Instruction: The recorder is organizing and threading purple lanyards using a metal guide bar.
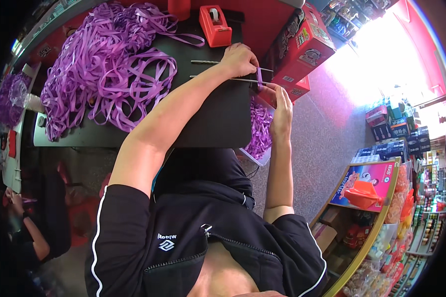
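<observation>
A short purple ribbon (259, 76) spans two thin metal rods (203, 77) that lie side by side across the dark table's right end and stick out past its edge. My left hand (239, 60) rests over the rods, its fingers bent and pinched together by the ribbon's upper end. On the near side, my right hand (281, 106) has its thumb and fingertips closed at the ribbon's lower end. Beneath the table edge, a pale container (266, 159) holds many cut purple ribbon pieces (259, 129), partly hidden by my right hand.
A big heap of purple ribbon (109, 64) covers the table's left part. A red tape dispenser (215, 27) stands at the back. Red cartons (302, 49) sit just beyond the right edge. At far left, another person's hand (16, 202) works at a separate table.
</observation>
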A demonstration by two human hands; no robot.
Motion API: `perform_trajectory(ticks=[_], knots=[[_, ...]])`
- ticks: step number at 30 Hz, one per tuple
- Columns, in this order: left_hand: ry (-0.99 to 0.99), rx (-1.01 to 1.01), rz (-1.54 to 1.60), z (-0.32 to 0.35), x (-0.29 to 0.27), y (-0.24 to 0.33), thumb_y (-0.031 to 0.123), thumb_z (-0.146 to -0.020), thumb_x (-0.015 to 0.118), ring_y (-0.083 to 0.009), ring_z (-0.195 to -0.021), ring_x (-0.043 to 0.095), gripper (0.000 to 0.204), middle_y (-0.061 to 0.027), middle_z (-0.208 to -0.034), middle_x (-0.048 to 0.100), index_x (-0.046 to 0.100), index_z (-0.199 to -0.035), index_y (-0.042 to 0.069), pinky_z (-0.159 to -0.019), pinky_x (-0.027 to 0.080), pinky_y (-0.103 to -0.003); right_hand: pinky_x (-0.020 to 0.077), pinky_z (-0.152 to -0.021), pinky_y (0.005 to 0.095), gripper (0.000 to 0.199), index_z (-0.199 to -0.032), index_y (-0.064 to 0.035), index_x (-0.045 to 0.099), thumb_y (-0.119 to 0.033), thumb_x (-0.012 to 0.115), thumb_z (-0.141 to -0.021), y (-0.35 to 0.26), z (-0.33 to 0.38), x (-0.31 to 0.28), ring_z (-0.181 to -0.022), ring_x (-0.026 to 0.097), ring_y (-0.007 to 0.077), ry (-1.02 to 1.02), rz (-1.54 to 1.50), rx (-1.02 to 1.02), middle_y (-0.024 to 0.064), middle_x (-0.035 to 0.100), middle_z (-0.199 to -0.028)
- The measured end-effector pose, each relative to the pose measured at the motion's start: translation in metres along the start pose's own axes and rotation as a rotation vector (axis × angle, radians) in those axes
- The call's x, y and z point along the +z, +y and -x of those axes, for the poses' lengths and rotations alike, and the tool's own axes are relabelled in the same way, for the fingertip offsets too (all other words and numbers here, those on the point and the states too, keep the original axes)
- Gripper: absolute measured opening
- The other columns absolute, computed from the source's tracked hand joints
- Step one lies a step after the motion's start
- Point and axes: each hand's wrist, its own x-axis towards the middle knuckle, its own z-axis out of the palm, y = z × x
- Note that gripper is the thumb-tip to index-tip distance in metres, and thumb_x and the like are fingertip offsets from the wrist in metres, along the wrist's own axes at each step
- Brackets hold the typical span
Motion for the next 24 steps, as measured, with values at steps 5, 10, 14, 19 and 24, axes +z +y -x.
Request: perform_trajectory(ticks=[5, 10, 14, 19, 24], knots=[[0.091, 0.029, 0.149, 0.011, -0.01, 0.003, 0.014, -0.071, 0.06, -0.0305, -0.091, 0.061, 0.026, -0.0147, -0.096, 0.064, 0.069, -0.093, 0.004, -0.082, 0.048, -0.04, 0.0365, -0.058, 0.0203, 0.037, -0.109, -0.0042, 0.06, -0.035, 0.046, -0.094, -0.01, -0.024, -0.015, -0.066, 0.052, 0.0057, -0.117, -0.032, 0.198, 0.0076, 0.067, -0.094], [-0.085, -0.528, 1.022, 0.05, -0.014, 0.052, 0.018, -0.085, 0.055, -0.0211, -0.082, 0.06, 0.03, -0.0114, -0.09, 0.059, 0.053, -0.107, -0.002, -0.08, 0.048, -0.038, 0.0334, -0.049, 0.0184, 0.034, -0.111, -0.0099, 0.056, -0.037, 0.05, -0.091, -0.031, -0.046, -0.035, -0.055, 0.048, 0.007, -0.274, -0.254, 0.585, 0.0104, 0.067, -0.095], [-0.261, -0.748, 1.659, 0.058, -0.005, 0.053, 0.042, -0.088, 0.054, -0.0179, -0.079, 0.05, 0.041, -0.0088, -0.088, 0.051, 0.051, -0.107, 0.005, -0.075, 0.043, -0.036, 0.0437, -0.052, 0.022, 0.032, -0.111, -0.009, 0.05, -0.032, 0.056, -0.089, -0.041, -0.057, -0.032, -0.057, 0.053, 0.0124, -0.388, -0.482, 0.806, 0.0173, 0.063, -0.096], [-0.038, -0.792, 2.08, 0.051, -0.008, 0.079, 0.048, -0.086, 0.054, -0.0239, -0.076, 0.05, 0.06, -0.0139, -0.093, 0.05, 0.031, -0.131, 0.016, -0.072, 0.041, -0.04, 0.0496, -0.057, 0.0247, 0.032, -0.111, -0.007, 0.052, -0.03, 0.057, -0.089, -0.042, -0.058, -0.028, -0.062, 0.059, 0.0154, -0.407, -0.37, 0.789, 0.0141, 0.063, -0.095], [0.034, -0.78, 2.188, 0.049, -0.005, 0.071, 0.053, -0.085, 0.052, -0.0309, -0.097, 0.046, 0.074, -0.022, -0.125, 0.039, 0.019, -0.143, 0.023, -0.091, 0.033, -0.046, 0.05, -0.067, 0.0268, 0.031, -0.111, -0.0041, 0.056, -0.027, 0.057, -0.089, -0.043, -0.047, -0.025, -0.076, 0.061, 0.0156, -0.384, -0.325, 0.748, 0.0112, 0.064, -0.097]])
